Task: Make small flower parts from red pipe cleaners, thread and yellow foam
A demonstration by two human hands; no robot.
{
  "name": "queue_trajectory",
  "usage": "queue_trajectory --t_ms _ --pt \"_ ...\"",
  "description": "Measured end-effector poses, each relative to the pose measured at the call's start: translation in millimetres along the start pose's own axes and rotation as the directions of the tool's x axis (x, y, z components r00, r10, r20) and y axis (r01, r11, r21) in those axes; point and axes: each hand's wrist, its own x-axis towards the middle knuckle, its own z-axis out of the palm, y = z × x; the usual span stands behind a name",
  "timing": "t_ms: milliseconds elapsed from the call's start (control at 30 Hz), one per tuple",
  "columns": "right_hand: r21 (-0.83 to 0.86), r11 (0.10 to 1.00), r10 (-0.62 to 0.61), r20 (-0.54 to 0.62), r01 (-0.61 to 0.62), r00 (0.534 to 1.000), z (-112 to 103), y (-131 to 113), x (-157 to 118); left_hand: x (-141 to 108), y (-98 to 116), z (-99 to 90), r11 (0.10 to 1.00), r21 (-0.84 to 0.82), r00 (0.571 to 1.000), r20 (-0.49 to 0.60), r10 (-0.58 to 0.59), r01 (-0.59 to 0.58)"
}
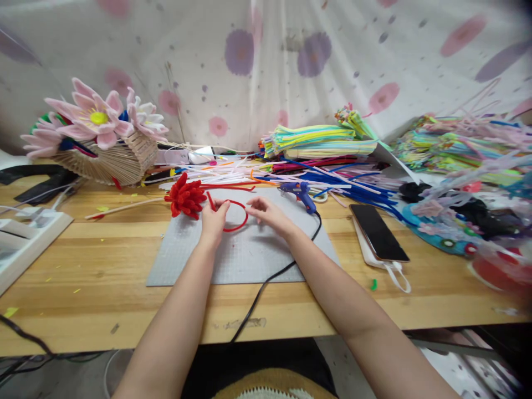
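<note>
A red pipe cleaner [238, 227] is bent into a loop above the grey cutting mat [245, 260]. My left hand [215, 220] pinches it where its ends meet, with one short end sticking up. At the loop's right side is my right hand [266, 215], its fingers apart; nothing shows held between them, and whether a fingertip touches the loop is unclear. A red fluffy flower [185, 197] on a wooden stick [128, 208] lies just left of my left hand. Beyond my hands, a purple glue gun [300, 194] rests at the mat's back right.
A black cord [266, 281] crosses the mat beneath my right forearm. A phone [379, 231] lies to the right. Pipe cleaner bundles [320, 138] line the back. Pink flowers on a fan-shaped wooden piece [100, 163] stand back left, near a white power strip [33, 238].
</note>
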Motion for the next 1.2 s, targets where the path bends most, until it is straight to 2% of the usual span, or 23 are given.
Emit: queue_trajectory --t_ms 67,133,200,267,333,367,433,533,633,733,867,933,967,1033,1100,1133,1167,1200 --pt "-0.099 0.984 -0.154 -0.073 0.147 0.985 1 -2 3 3 -2 -5.7 0.976 0.208 0.992 0.115 0.042 -0.065" --pt "-0.167 0.956 -0.250 -0.048 0.239 0.967 9 -3 5 1 -4 -6.8 0.928 0.344 0.961 0.273 0.044 -0.140" --pt "-0.168 0.940 -0.303 -0.011 0.297 0.953 20 -4 5 -3 -7 -4.5 0.877 0.423 0.921 0.385 0.052 -0.226" --pt "-0.100 0.939 -0.329 0.019 0.330 0.944 28 -8 4 -7 -11 -1.9 0.831 0.476 0.903 0.424 0.072 -0.289" --pt "0.018 0.949 -0.315 0.014 0.315 0.949 31 -13 3 -8 -14 -1.2 0.801 0.525 0.908 0.414 0.055 -0.288" --pt "0.077 0.951 -0.299 -0.026 0.300 0.954 28 -17 3 -7 -15 -2.0 0.795 0.545 0.916 0.400 0.033 -0.267" --pt "0.192 0.937 -0.258 -0.186 0.293 0.948 16 -24 5 -4 -16 -5.6 0.802 0.554 0.932 0.363 0.008 -0.223" --pt "0.347 0.863 -0.191 -0.450 0.368 0.872 -16 -33 9 4 -15 -13.5 0.868 0.462 0.949 0.314 0.033 -0.183" --pt "0.404 0.805 -0.146 -0.574 0.434 0.806 -52 -39 10 8 -12 -20.6 0.940 0.329 0.953 0.302 -0.012 -0.092" --pt "0.368 0.803 -0.142 -0.646 0.469 0.750 -76 -40 9 10 -8 -26.3 0.950 0.306 0.948 0.317 -0.037 -0.065" --pt "0.136 0.888 -0.240 -0.679 0.440 0.694 -84 -38 6 13 -6 -36.5 0.914 0.382 0.937 0.350 -0.007 -0.136" --pt "-0.081 0.941 -0.299 -0.658 0.329 0.691 -83 -40 3 15 -4 -41.1 0.844 0.502 0.951 0.307 0.030 -0.188" --pt "-0.219 0.940 -0.340 -0.650 0.261 0.680 -80 -42 0 15 -3 -42.4 0.787 0.581 0.958 0.282 0.045 -0.208" --pt "-0.501 0.856 -0.464 -0.630 0.132 0.623 -73 -50 -7 13 0 -42.1 0.649 0.723 0.963 0.263 0.059 -0.237" --pt "-0.716 0.696 -0.613 -0.552 0.055 0.565 -60 -59 -13 9 3 -38.2 0.528 0.805 0.957 0.284 0.059 -0.271" --pt "-0.788 0.614 -0.664 -0.476 0.057 0.577 -51 -62 -15 7 4 -35.6 0.485 0.823 0.951 0.304 0.061 -0.295" --pt "-0.841 0.533 -0.690 -0.367 0.094 0.624 -42 -63 -17 5 5 -33.0 0.453 0.831 0.941 0.331 0.066 -0.324" --pt "-0.876 0.455 -0.686 -0.229 0.161 0.690 -31 -62 -16 2 5 -30.8 0.430 0.831 0.930 0.360 0.071 -0.354"
